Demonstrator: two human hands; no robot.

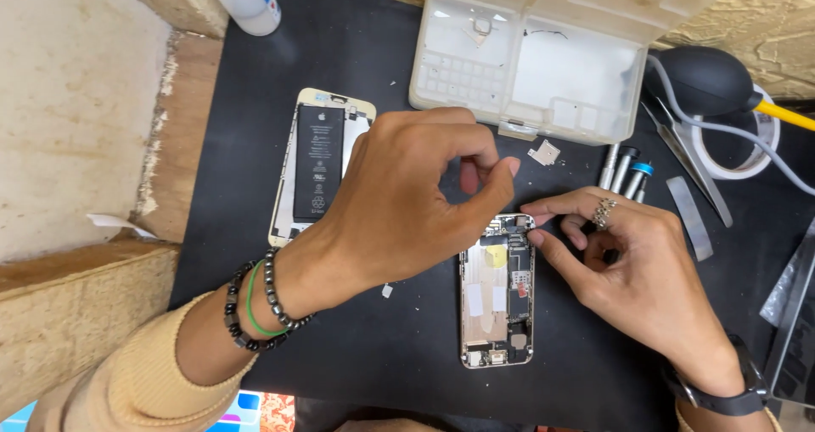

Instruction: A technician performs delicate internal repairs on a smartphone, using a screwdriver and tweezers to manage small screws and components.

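Silver phone chassis [497, 292], both hands [407, 199] at top edge

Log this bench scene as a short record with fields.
surface: black mat on a wooden bench
left hand: left hand curled above the top end of the open phone, fingers pinched, nothing visible in them
right hand: right hand with fingertips at the phone's top right corner
phone state: back shell open, no battery inside
beside it: second phone with battery, to the left
behind: clear plastic box, lid open
right side: screwdrivers, tweezers, black air blower
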